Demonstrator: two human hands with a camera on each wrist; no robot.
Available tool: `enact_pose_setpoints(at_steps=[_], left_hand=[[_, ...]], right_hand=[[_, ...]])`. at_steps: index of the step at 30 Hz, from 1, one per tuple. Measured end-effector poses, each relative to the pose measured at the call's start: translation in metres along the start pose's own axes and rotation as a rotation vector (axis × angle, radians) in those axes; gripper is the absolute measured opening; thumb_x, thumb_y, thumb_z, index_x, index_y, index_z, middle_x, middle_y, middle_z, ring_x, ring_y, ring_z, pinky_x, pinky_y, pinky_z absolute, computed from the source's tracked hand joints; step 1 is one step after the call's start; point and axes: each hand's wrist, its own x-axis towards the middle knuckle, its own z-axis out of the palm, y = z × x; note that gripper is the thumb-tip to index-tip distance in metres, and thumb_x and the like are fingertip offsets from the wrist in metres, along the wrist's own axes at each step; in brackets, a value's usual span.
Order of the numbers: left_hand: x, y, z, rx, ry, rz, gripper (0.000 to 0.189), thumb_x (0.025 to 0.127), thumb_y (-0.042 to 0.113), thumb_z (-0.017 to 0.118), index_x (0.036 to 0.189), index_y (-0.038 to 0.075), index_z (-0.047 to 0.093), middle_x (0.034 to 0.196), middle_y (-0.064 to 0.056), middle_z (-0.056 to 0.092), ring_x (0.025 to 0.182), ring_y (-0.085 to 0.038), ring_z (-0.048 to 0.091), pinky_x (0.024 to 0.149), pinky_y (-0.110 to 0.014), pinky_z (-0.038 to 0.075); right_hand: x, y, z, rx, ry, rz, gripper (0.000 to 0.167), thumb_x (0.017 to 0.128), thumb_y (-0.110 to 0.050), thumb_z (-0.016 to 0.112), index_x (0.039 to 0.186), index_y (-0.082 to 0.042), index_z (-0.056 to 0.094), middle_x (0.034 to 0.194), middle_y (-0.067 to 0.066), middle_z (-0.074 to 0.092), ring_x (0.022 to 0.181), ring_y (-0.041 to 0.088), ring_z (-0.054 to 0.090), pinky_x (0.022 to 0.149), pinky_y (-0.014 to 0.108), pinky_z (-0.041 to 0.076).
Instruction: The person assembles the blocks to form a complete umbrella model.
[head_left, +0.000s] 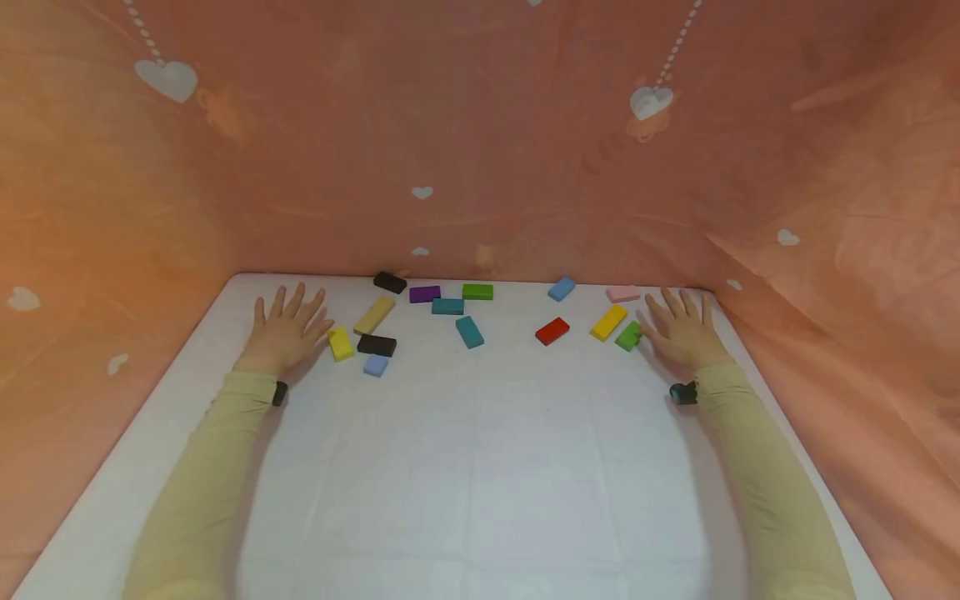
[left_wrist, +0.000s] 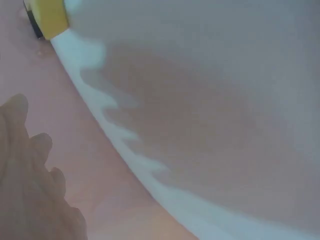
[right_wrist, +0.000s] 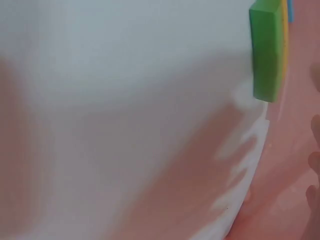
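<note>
With fingers spread and straight, my left hand is at the table's left side, holding nothing. The nearest piece is a yellow block, just right of its thumb. Close by lie a beige block, a black block and a small lavender block. On the right side my right hand is also spread and holds nothing. Beside its thumb lies a light green block, with a longer yellow block and a pink block near. In both wrist views, hand shadows fall on the white surface.
Across the table's far part lie another black block, a purple block, two teal blocks, a green block, a blue block and a red block. Orange-pink cloth walls the white table.
</note>
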Motion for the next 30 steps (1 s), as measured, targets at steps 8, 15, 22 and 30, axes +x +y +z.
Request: enact_pose_setpoints(at_steps=[8,15,22,30], left_hand=[[0.005,0.002,-0.022,-0.069,-0.009,0.035,0.069,0.101,0.048,0.035,0.153,0.009,0.011,0.155,-0.026,0.001,0.138,-0.048,-0.008,0.105,-0.066,-0.012],[0.014,0.007,-0.044,-0.303,-0.071,0.063,0.075,0.101,0.047,0.039,0.152,0.001,0.009,0.153,-0.031,0.000,0.138,-0.049,-0.005,0.107,-0.066,0.000],[0.015,0.018,-0.056,-0.498,-0.077,0.038,0.078,0.099,0.049,0.042,0.151,0.000,0.012,0.154,-0.028,0.011,0.137,-0.050,0.014,0.108,-0.063,0.017],[0.015,0.030,-0.062,-0.729,-0.045,0.049,0.072,0.100,0.038,0.049,0.152,0.002,0.015,0.150,-0.026,0.026,0.135,-0.044,0.027,0.106,-0.057,0.027]], right_hand=[[0.008,0.003,-0.007,0.159,0.058,0.031,0.077,0.098,-0.048,0.042,0.149,0.003,0.015,0.150,0.033,0.012,0.136,0.050,0.007,0.106,0.067,-0.002],[0.012,-0.004,-0.026,0.490,0.024,0.078,0.084,0.097,-0.045,0.050,0.149,0.006,0.008,0.149,0.035,0.014,0.135,0.052,0.012,0.107,0.067,0.010],[0.009,-0.016,-0.037,0.718,0.019,0.148,0.078,0.099,-0.044,0.046,0.149,0.005,0.014,0.143,0.034,0.028,0.131,0.049,0.026,0.106,0.060,0.025],[0.010,-0.026,-0.041,0.973,0.072,0.175,0.063,0.102,-0.037,0.041,0.145,0.007,0.026,0.142,0.028,0.036,0.125,0.043,0.039,0.105,0.050,0.033]])
